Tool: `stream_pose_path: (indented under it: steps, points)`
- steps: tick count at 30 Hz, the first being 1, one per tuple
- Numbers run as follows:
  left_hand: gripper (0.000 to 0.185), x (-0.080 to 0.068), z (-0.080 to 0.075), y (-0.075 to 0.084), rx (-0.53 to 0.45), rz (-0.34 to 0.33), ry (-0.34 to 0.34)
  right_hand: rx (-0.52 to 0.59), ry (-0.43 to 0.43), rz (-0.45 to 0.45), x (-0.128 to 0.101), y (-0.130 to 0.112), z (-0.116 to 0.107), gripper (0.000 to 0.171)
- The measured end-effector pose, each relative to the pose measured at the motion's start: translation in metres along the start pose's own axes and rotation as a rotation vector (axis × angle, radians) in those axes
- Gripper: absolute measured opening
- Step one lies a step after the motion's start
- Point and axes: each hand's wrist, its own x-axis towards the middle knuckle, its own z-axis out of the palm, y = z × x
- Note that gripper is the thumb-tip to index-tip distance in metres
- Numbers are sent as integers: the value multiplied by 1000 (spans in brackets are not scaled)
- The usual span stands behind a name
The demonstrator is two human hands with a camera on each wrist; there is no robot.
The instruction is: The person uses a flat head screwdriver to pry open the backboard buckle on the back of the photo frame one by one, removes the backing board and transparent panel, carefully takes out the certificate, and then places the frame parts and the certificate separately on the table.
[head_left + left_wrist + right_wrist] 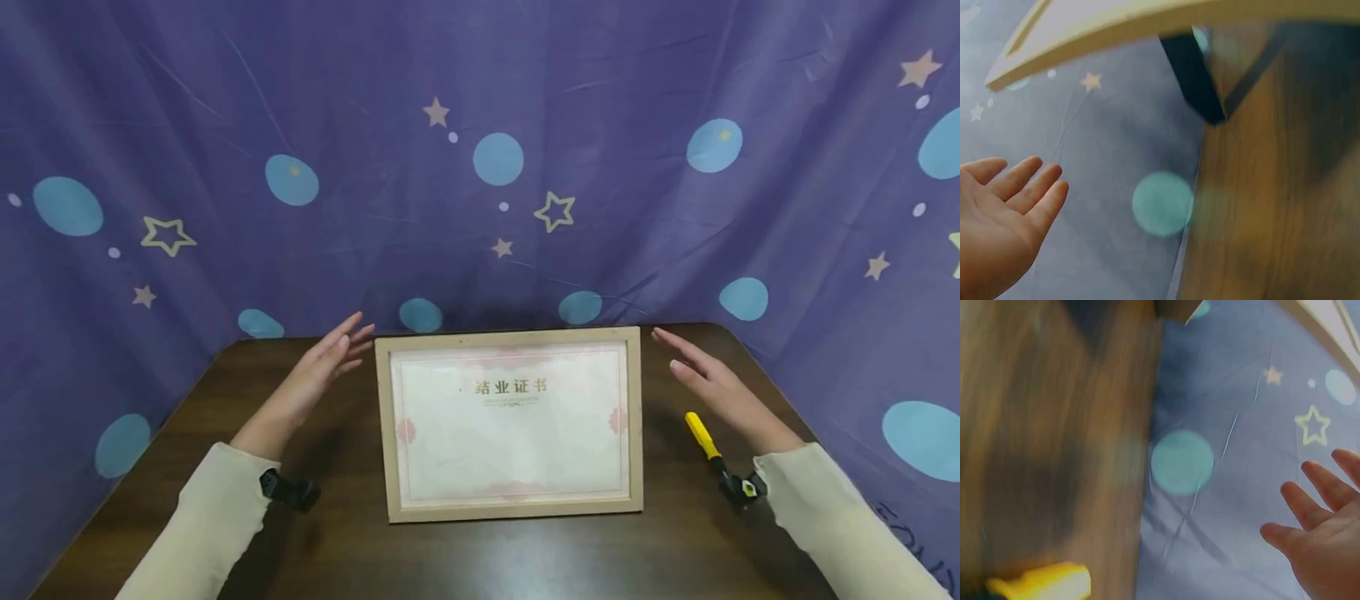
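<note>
Both hands flank the frame

Two open hands hover, fingers straight: my left hand (pixel 324 367) just off the wooden certificate frame (pixel 512 423)'s left side, my right hand (pixel 712 385) just off its right. Neither touches it. It lies flat mid-tabletop (pixel 480 558), toward the far edge. A yellow-handled tool (pixel 711 448) lies beside my right wrist. I'd judge an even, simultaneous grip on both side rails best, avoiding the tool.

Both wrist views were smeared with motion blur — the frame (pixel 1116 25) ran off the top edge, the yellow tool (pixel 1041 582) was cut at the bottom, and the certificate's (pixel 510 417) small print stayed illegible.
</note>
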Motion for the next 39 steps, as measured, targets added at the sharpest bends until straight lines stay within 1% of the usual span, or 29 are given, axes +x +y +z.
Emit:
stream_pose_path:
  steps: [2, 5, 7, 9, 14, 16, 18, 21, 26, 28, 31, 35, 36, 39]
  points:
    - [59, -3, 6, 0, -59, 2, -17, 24, -14, 4, -4, -2, 5, 51]
    - [60, -9, 13, 0, -128, 5, -34, 92, -28, 16, -10, -6, 13, 51]
    - [60, -13, 17, 0, -158, -14, -35, 138, -26, 17, -12, -8, 19, 51]
    - [60, -18, 21, 0, -198, -53, -37, 197, -17, 20, -14, -11, 25, 51]
    - [64, -26, 29, 4, -315, -191, -53, 351, -2, 75, -17, -15, 37, 51]
    - [64, -28, 31, 6, -343, -231, -53, 434, 2, 98, -17, -15, 40, 47]
    - [64, -29, 34, 8, -346, -249, -49, 511, 9, 109, -16, -14, 42, 37]
    - [62, -30, 38, 7, -351, -253, -33, 566, 24, 144, -15, -11, 43, 25]
    - [58, -28, 43, -1, -354, -278, -2, 575, 44, 226, -13, -11, 44, 20]
    - [54, -27, 44, -4, -360, -291, 2, 605, 50, 263, -12, -13, 44, 18]
    - [45, -27, 45, -9, -378, -298, 2, 664, 53, 295, -11, -14, 44, 16]
    - [24, -26, 44, -11, -407, -288, 5, 708, 68, 301, -7, -15, 45, 16]
    - [22, -25, 44, -12, -413, -283, 5, 717, 75, 299, -6, -16, 45, 17]
    - [23, -24, 45, -12, -423, -263, 4, 740, 89, 290, -3, -19, 44, 17]
